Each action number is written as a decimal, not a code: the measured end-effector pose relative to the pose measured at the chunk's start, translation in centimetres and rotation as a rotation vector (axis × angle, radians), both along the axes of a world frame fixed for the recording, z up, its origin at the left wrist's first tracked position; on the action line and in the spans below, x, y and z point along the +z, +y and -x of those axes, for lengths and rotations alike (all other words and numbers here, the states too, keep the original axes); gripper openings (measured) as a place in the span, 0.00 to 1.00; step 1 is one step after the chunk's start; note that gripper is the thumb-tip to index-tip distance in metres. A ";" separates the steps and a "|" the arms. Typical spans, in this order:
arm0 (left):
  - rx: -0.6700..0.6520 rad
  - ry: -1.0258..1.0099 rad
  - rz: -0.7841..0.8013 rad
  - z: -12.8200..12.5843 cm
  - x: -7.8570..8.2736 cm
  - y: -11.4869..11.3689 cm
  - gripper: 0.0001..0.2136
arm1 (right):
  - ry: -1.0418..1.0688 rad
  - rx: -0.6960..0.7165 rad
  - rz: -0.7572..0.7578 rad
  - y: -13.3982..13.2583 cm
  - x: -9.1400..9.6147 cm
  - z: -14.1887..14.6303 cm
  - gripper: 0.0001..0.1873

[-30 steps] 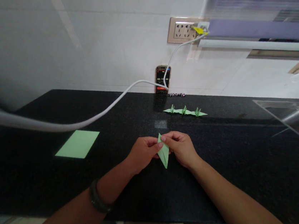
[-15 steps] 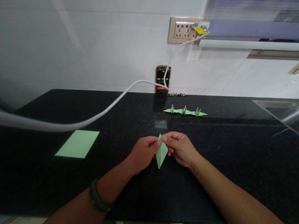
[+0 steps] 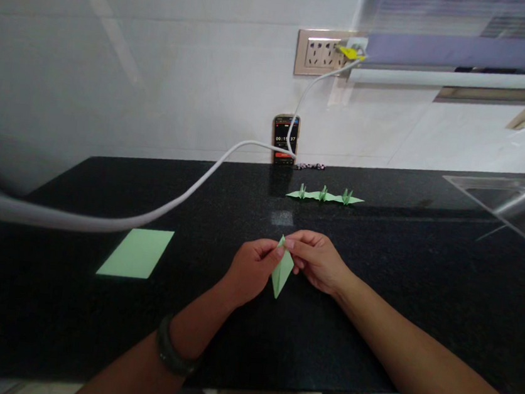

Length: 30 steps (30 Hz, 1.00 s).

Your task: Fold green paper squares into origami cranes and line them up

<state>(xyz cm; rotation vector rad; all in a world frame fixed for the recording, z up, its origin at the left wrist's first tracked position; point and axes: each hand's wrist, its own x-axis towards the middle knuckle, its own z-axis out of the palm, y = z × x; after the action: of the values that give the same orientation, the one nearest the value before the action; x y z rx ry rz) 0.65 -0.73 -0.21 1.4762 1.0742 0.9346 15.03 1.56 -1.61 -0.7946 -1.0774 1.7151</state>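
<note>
Green folded paper [image 3: 284, 271]: two-hand pinch grip

Left hand [image 3: 250, 271]: closed to a pinch, thumb across the upper front face of the folded paper, fingers curled behind it. Right hand [image 3: 318, 259]: thumb and forefinger closed on the upper right edge, remaining fingers bent beneath. The paper is a narrow diamond, one point directed away from the person, the other toward the near edge of the black desk [image 3: 311, 348]. Contact between its lower tip and the desk cannot be determined.

A dark bracelet [image 3: 173, 348] encircles the left wrist. To the left, well apart from the hands, a flat green sheet [image 3: 135, 253] lies on the desk. Beyond the hands, three folded green figures [image 3: 324, 196] stand in a row. Behind these, a phone [image 3: 281, 129] leans upright against the tiled wall [image 3: 184, 87]. A white cable [image 3: 186, 197] crosses in front of the phone.
</note>
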 end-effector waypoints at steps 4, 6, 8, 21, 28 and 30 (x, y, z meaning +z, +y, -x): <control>0.011 0.050 -0.045 0.1 0.1 0.0 0.14 | 0.000 -0.004 -0.002 0.0 0.1 0.0 0.07; 0.006 0.072 -0.070 0.1 0.1 -0.1 0.14 | -0.005 -0.008 -0.008 -0.1 0.1 0.0 0.07; 0.001 0.082 -0.081 0.2 0.1 -0.1 0.14 | -0.008 -0.012 -0.017 -0.1 0.1 0.0 0.06; -0.034 0.100 -0.093 0.2 0.7 -0.3 0.14 | -0.010 -0.033 -0.038 0.0 -0.2 0.0 0.06; -0.070 0.067 -0.023 0.1 0.7 -0.1 0.14 | 0.006 -0.062 0.020 -0.2 0.1 0.1 0.07; -0.080 0.058 0.006 0.0 0.5 -0.1 0.14 | 0.014 -0.084 0.035 -0.2 0.2 0.2 0.07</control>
<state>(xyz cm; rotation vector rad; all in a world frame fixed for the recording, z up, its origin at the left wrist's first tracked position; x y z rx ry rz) 0.61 -0.86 0.33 1.5379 1.0512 0.8362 14.86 1.35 -1.42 -0.8377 -0.9931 1.6704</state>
